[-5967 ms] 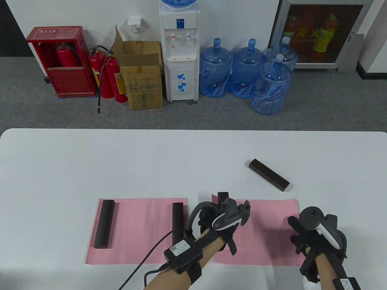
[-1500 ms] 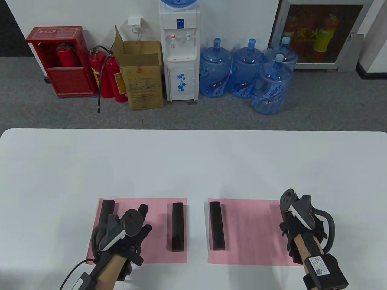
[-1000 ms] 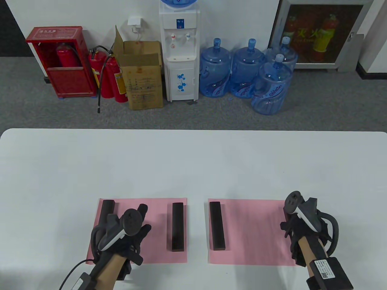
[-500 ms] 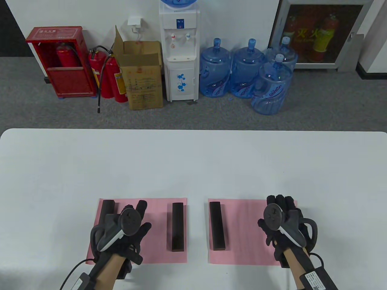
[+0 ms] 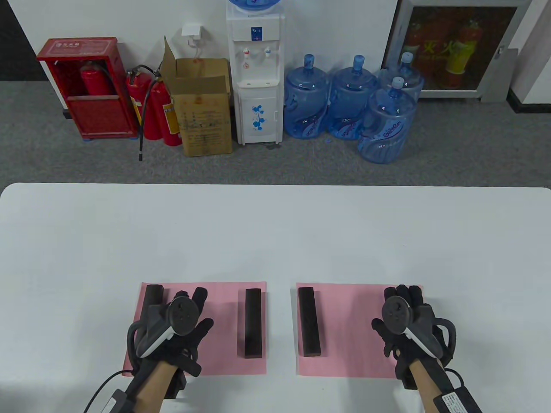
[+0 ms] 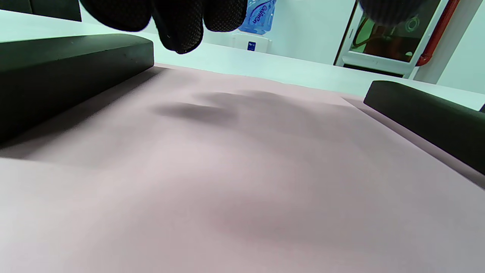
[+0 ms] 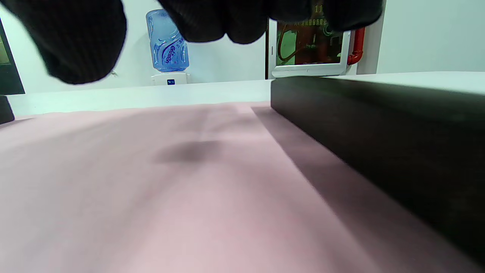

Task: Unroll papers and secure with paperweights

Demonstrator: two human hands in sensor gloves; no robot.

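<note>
Table view: two pink papers lie flat, side by side, near the front edge of the white worktop [image 5: 275, 232]. The left hand [image 5: 174, 333] hovers over the left paper [image 5: 215, 327], fingers spread, grip released; one dark weight [image 5: 151, 297] lies just left of it, another [image 5: 253, 322] to its right. The right hand [image 5: 407, 325] spreads over the right paper [image 5: 348, 327], grip released; a weight [image 5: 309, 322] lies to its left.

Left wrist view: fingertips [image 6: 178, 22] hang above the paper [image 6: 227, 182], apart from it, between two weights [image 6: 64, 64] [image 6: 428, 117].

Right wrist view: fingertips [image 7: 75, 41] hang clear of the paper [image 7: 170, 197]; a fourth weight [image 7: 379, 125] lies just right of the grip.
</note>
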